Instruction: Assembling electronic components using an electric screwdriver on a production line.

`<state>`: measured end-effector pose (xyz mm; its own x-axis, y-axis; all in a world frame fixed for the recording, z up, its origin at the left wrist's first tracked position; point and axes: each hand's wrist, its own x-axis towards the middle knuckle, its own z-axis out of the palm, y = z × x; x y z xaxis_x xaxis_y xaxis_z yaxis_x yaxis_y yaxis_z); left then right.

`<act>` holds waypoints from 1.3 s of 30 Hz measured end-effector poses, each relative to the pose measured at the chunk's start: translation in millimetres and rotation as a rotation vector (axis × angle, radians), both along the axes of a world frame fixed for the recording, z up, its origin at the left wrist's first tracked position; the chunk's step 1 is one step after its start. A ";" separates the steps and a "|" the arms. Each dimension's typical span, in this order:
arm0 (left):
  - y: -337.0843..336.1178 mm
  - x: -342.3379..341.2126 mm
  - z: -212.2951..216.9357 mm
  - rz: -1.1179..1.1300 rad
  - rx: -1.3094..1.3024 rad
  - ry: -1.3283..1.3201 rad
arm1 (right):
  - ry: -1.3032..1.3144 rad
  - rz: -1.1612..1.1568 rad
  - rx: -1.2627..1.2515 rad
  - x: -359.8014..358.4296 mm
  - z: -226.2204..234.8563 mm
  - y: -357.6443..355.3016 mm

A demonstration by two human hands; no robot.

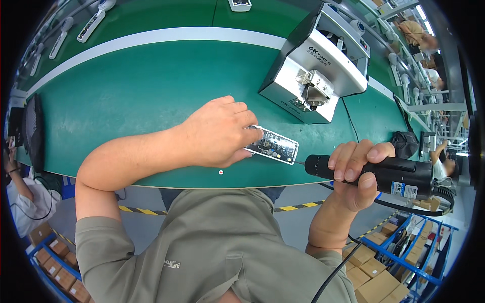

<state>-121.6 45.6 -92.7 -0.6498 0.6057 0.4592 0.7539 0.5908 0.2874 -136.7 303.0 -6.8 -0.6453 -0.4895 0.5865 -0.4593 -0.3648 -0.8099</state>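
Note:
My left hand (222,132) is closed on the left end of a long, white-framed device housing (275,145) with a dark circuit board inside. The housing lies on the green table mat, its far end pointing toward the right. In my right hand (359,169) I grip a black corded electric screwdriver (399,177), held nearly level. Its thin bit (299,162) points left and meets or almost meets the near right corner of the housing; whether it touches I cannot tell. My left fingers and palm hide the housing's left end.
A silver and black screw feeder (316,65) stands behind the housing on the green bench (151,86). White handheld devices (92,25) lie beyond the pale strip. A black bag (34,134) sits at the left end, a dark pouch (405,144) at the right. The screwdriver's cable (338,267) hangs by my right arm.

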 end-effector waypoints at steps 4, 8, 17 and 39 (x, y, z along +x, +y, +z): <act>-1.3 1.9 1.7 0.012 -0.019 0.002 | -0.021 -0.003 -0.002 1.4 -2.0 -2.5; -2.0 7.3 -2.4 0.038 -0.036 -0.021 | -0.056 -0.069 -0.014 13.1 -4.9 -7.2; -83.6 -1.9 24.9 0.241 -0.294 0.101 | -0.141 -0.082 -0.100 -1.5 -2.4 -5.6; -500.1 -64.9 -91.9 1.920 0.007 -0.230 | -0.244 -0.468 -0.095 -40.2 -58.9 -10.0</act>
